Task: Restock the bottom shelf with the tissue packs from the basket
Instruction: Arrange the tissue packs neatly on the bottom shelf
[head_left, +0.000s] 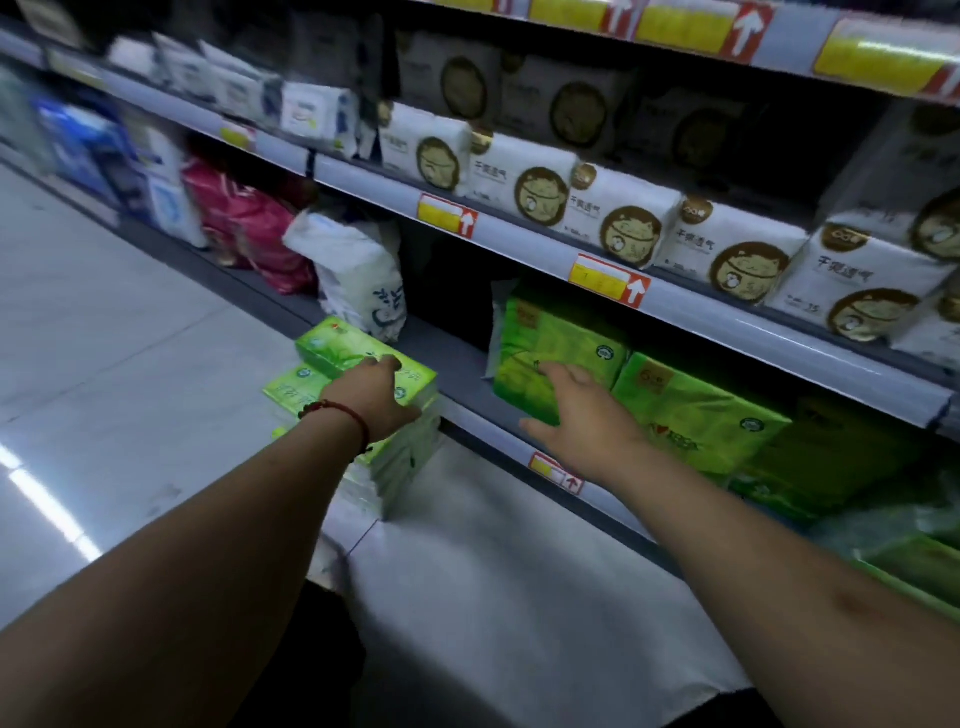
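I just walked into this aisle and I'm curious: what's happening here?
A person is restocking tissues. Their left hand lies on top of a stack of light green tissue packs standing on the floor by the bottom shelf; whether it grips is unclear. Their right hand, fingers straight, touches a green pack already on that shelf.

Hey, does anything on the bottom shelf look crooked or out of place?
Yes. The white pack on the bottom shelf slumps at a tilt next to the pink packs rather than standing upright, and a dark gap lies to its right.
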